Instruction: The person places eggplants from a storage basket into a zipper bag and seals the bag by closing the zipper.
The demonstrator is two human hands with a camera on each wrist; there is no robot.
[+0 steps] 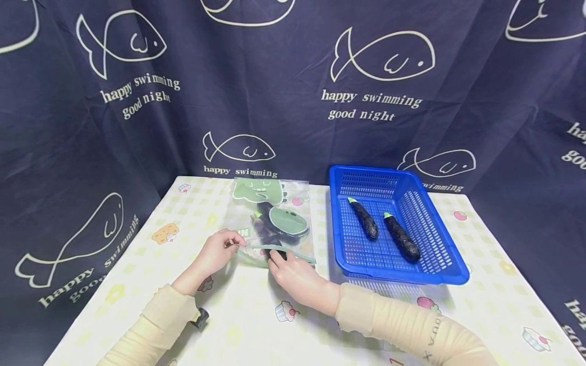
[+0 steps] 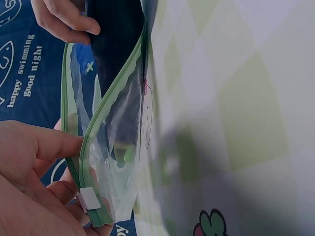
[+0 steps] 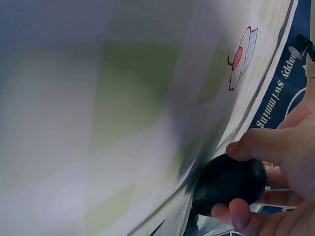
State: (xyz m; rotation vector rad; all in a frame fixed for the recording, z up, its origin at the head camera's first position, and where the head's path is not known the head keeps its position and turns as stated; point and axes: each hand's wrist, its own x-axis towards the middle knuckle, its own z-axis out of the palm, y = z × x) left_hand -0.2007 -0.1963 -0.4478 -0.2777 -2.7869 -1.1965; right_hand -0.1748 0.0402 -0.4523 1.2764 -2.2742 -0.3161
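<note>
A clear zip bag point(image 1: 234, 218) with green dinosaur print lies on the table, its mouth facing me. My left hand point(image 1: 218, 253) pinches the left end of the bag's green zip edge, close to the white slider point(image 2: 89, 199). In my right hand point(image 1: 299, 282) is a dark eggplant point(image 3: 231, 184), gripped by its rounded end between thumb and fingers. That eggplant reaches through the open mouth, its far end hidden inside the bag. More dark eggplant with a green stem point(image 1: 258, 215) shows through the plastic, partly covered by the print.
Right of the bag stands a blue plastic basket point(image 1: 336, 234) holding two eggplants, a smaller one point(image 1: 364, 219) and a larger one point(image 1: 402, 239). A checked cloth covers the table point(image 1: 238, 310). Behind it hangs a dark blue fish-print curtain point(image 1: 293, 101).
</note>
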